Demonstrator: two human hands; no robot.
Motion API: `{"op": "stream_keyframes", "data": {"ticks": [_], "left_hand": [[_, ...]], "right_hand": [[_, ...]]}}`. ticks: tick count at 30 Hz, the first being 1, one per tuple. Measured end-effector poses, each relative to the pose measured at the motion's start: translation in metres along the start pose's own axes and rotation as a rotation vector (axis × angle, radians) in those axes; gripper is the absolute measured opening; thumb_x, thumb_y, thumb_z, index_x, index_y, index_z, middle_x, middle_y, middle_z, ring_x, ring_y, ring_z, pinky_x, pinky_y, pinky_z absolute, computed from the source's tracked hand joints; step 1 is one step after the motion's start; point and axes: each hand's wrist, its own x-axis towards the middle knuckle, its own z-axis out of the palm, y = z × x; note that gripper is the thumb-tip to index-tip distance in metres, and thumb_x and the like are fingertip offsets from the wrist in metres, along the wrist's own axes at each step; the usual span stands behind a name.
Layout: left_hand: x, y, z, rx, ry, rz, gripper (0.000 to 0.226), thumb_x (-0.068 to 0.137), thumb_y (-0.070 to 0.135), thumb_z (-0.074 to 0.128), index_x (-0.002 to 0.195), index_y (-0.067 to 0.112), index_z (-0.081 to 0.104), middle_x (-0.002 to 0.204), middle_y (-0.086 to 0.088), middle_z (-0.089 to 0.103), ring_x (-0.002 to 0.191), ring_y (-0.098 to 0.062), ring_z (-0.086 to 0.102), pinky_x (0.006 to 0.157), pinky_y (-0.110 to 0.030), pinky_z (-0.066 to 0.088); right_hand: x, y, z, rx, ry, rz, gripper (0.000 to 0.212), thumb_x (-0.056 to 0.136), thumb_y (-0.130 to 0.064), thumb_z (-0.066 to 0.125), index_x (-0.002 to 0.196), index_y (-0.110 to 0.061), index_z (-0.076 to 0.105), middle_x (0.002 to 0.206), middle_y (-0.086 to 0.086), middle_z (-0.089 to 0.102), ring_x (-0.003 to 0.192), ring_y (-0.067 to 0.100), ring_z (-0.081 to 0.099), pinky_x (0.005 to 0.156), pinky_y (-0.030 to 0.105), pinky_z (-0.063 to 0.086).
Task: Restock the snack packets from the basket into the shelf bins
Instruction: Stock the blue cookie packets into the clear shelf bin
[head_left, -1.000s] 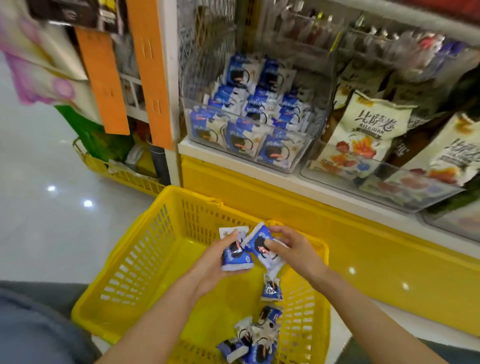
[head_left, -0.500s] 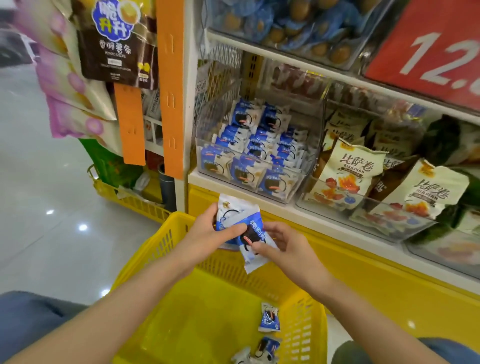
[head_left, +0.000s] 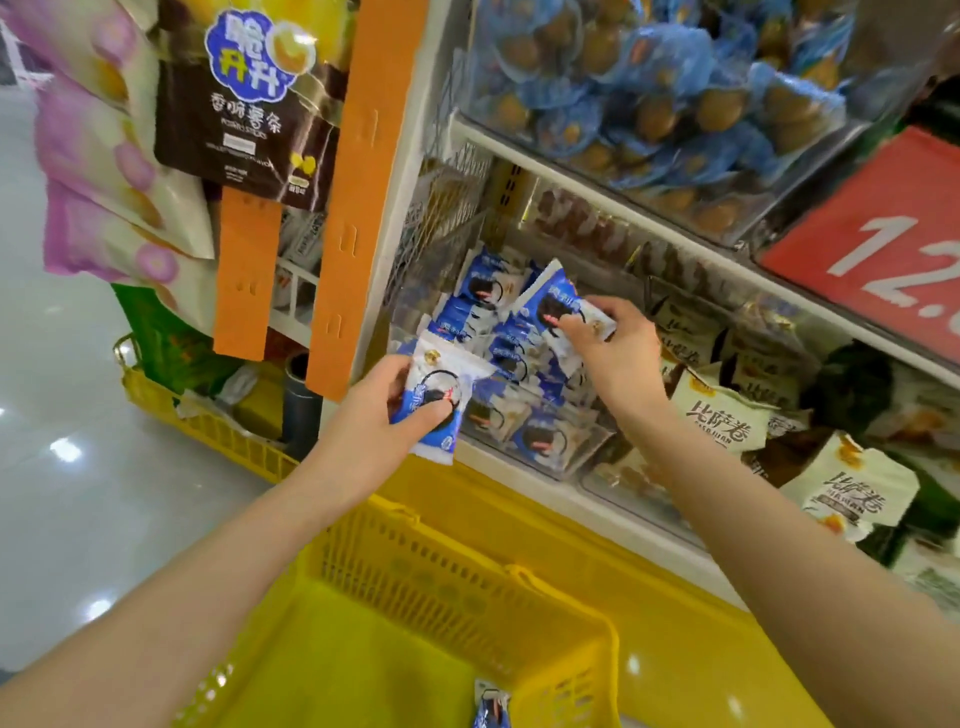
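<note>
- Packets have come up out of the yellow plastic basket (head_left: 415, 571): a second ago both my hands were low over it, sorting a small bunch; now each hand is raised to the shelf.
- My right hand (head_left: 608, 358) pinches one blue-and-white snack packet (head_left: 550, 306) between thumb and fingers, held over the far part of the clear plastic shelf bin (head_left: 550, 457) that already carries the same blue packets.
- My left hand (head_left: 384, 410) is closed round a second blue-and-white packet (head_left: 441, 395), thumb pressed across its front, at the bin's near left corner, just above its front wall.
- Neither packet is let go yet, so I judge the step in hand to be the drop into the bin, right one first since it is deeper in.
- The bin to the right holds cream bags with printed characters (head_left: 727, 415), a different item; my packets should stay left of that divider.
- Down in the basket at least one more blue packet (head_left: 491, 709) shows at the near edge, so the restock is not finished; more trips look needed.
</note>
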Motion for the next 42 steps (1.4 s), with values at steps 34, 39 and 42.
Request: {"op": "stream_keyframes", "data": {"ticks": [34,39,42], "left_hand": [[0.057,-0.014,-0.012,-0.145,-0.013,-0.051,0.035,0.085,0.012,0.064,0.114,0.029,0.054,0.099,0.013,0.062,0.09,0.001,0.06,0.062,-0.006,0.047],[0.051,-0.012,-0.014,-0.084,-0.033,-0.084,0.032,0.081,0.017,0.07,0.107,0.026,0.054,0.099,0.013,0.061,0.084,0.006,0.061,0.064,-0.012,0.049],[0.045,-0.007,-0.01,-0.058,-0.112,-0.068,0.022,0.081,0.021,0.069,0.1,0.027,0.06,0.101,0.007,0.065,0.089,-0.002,0.064,0.071,-0.017,0.053]], "right_hand": [[0.09,0.029,0.083,-0.218,-0.03,0.168,0.025,0.099,-0.02,0.044,0.111,0.0,0.051,0.107,0.02,0.056,0.085,0.024,0.058,0.078,0.031,0.051],[0.018,-0.006,0.058,-0.017,-0.179,-0.11,0.031,0.099,-0.031,0.04,0.122,-0.016,0.054,0.108,-0.006,0.057,0.097,0.009,0.053,0.075,0.016,0.042],[-0.015,-0.016,0.047,-0.003,-0.411,-0.176,0.031,0.098,-0.029,0.043,0.122,-0.017,0.057,0.11,-0.008,0.06,0.103,0.008,0.056,0.081,0.013,0.043]]}}
